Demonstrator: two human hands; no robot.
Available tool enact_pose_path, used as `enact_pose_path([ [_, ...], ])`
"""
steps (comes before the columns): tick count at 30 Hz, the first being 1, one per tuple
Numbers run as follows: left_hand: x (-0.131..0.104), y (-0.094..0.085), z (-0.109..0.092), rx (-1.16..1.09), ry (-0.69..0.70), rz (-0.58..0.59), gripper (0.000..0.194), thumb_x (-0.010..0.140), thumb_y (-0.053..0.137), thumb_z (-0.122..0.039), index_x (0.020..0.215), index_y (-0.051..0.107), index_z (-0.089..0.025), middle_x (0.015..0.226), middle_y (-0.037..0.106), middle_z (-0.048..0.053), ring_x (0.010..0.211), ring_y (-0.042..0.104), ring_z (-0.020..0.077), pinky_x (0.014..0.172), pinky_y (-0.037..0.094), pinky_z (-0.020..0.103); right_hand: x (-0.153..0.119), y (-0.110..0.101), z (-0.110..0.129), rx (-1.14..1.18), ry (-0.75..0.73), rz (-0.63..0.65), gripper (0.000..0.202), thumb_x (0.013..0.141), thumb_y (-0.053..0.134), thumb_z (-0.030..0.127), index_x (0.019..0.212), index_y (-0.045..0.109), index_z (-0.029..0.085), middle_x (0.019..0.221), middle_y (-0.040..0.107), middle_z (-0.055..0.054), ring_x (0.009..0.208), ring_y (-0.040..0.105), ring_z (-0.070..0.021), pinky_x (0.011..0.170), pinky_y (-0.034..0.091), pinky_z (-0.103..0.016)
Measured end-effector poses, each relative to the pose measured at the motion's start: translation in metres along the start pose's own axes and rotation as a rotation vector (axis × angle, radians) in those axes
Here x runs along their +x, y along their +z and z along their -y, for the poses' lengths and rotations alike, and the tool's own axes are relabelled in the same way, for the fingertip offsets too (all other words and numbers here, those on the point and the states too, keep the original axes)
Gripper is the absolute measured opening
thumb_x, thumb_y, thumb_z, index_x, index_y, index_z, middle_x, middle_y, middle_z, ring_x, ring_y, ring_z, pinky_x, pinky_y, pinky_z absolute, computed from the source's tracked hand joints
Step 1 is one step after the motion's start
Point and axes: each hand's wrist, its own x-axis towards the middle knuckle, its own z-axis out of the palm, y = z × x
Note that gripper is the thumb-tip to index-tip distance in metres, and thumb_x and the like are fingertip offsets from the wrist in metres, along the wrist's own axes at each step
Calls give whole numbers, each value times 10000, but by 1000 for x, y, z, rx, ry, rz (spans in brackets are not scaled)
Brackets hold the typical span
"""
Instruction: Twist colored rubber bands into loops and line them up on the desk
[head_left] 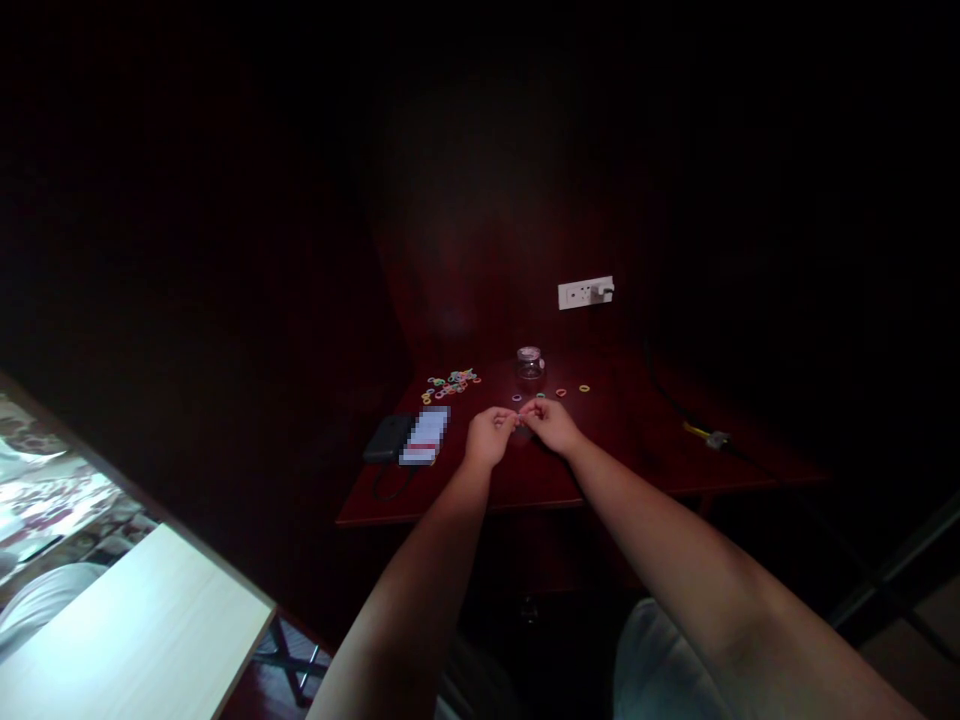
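Observation:
Over the dark red desk [540, 485], my left hand [489, 436] and my right hand [552, 424] meet at the fingertips. Both are closed in a pinch on one small, pale pinkish ring, mostly covered by the fingers. Just beyond them lie a purple ring [516, 398], a green ring [541, 396], an orange ring [561, 393] and a yellow ring [584, 388], spaced in a row. A clear jar with a lid [530, 366] stands upright behind this row. To the left is a loose pile of several colourful rings [454, 383].
A phone with a lit, blurred screen [425, 436] lies beside a black box-like device [388, 438] at the desk's left. A yellow-ended cable [697, 431] lies on the right. The back wall has a white socket [577, 294]. A pale table [142, 625] is at lower left.

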Motion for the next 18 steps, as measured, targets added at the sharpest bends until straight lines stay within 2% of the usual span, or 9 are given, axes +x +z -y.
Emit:
enact_pose_path([
  [4,1,0,1,17,-6,-3,155,751,565,-246,782,629,-108,680,657,65,607,604,115,591,468,216,-1,1,-2,16,-14,9,152,617,615,254,708,547,152,593,571,9,501,489,-96,494,375,-219],
  [11,1,0,3,1,3,32,151,752,570,-252,776,617,-111,729,664,80,652,611,122,624,469,228,-1,1,-3,10,-21,3,154,680,556,289,690,578,138,637,615,-30,560,538,-117,558,416,-244],
  [18,2,0,7,39,23,33,104,740,570,-200,793,613,-121,735,646,59,654,586,110,635,458,225,0,0,-2,-50,-11,-44,143,655,570,284,673,574,142,592,576,-13,516,489,-105,508,383,-232],
])
